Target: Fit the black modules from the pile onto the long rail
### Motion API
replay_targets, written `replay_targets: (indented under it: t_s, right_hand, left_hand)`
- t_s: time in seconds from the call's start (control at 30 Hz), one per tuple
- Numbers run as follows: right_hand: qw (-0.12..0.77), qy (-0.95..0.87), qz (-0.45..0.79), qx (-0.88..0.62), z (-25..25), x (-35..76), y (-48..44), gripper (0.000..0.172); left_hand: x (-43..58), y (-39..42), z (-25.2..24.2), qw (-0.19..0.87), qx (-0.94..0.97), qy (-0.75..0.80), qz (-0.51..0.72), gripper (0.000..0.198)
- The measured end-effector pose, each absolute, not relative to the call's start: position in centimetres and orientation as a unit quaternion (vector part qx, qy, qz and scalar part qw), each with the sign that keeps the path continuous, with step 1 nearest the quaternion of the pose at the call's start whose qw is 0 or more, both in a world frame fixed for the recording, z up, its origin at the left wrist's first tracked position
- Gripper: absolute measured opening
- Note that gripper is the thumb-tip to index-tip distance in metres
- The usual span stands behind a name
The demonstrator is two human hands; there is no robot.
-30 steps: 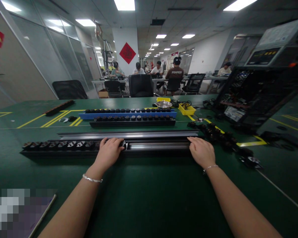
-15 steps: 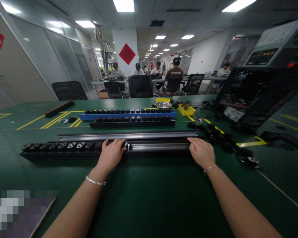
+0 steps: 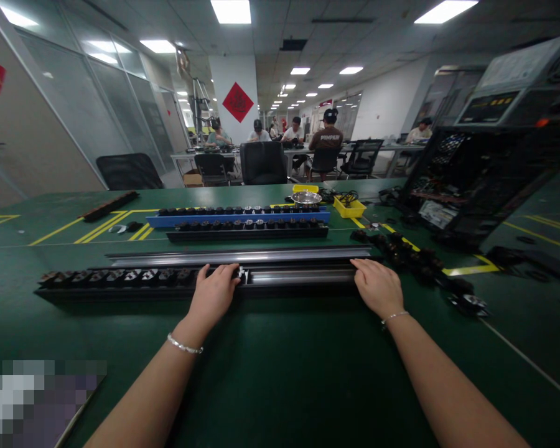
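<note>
In the head view a long black channel (image 3: 303, 287) with a shiny metal inside lies across the table in front of me. Several black pieces (image 3: 133, 275) with shiny faces sit in a row along its left part. My left hand (image 3: 213, 291) is closed over the right end of this row, thumb and fingers on a dark piece mostly hidden beneath them. A small silver-white end (image 3: 242, 274) shows beside its fingertips. At the channel's right end my right hand (image 3: 379, 287) is closed, fingers on the far edge and thumb at the near side.
A second metal-lined channel (image 3: 261, 255) lies just behind. Farther back are a blue channel (image 3: 172, 220) and a black one (image 3: 214, 236), both carrying black pieces. To the right are loose black pieces (image 3: 420, 261), a yellow tray (image 3: 348, 210) and an open computer case (image 3: 452, 180). People sit beyond.
My left hand has slid slightly right along the channel, and the silver-white end has shifted with it. My right hand stays at the channel's right end.
</note>
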State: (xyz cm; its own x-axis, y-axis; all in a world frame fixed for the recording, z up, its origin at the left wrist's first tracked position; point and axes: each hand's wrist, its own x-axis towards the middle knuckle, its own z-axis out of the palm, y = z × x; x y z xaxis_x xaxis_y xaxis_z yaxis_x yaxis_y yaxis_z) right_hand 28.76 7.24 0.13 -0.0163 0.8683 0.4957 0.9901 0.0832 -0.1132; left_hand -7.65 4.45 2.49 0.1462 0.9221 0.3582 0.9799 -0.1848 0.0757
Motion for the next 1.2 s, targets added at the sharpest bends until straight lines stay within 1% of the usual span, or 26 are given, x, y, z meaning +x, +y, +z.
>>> replay_targets:
  t_s: [0.57, 0.93, 1.2]
  right_hand:
    - [0.219, -0.701, -0.136, -0.665, 0.1, 28.9, 7.3, 0.042]
    - [0.252, -0.701, -0.139, -0.652, -0.2, 29.0, 7.4, 0.039]
    - [0.245, -0.702, -0.139, -0.654, -0.2, 29.0, 7.2, 0.04]
  left_hand:
    - [-6.7, 4.6, 1.8, 0.053, -0.736, -0.64, -0.213, 0.034]
    - [-5.8, 4.4, 1.6, -0.036, -0.704, -0.65, -0.283, 0.035]
    - [-5.2, 4.0, 1.8, 0.004, -0.702, -0.669, -0.244, 0.036]
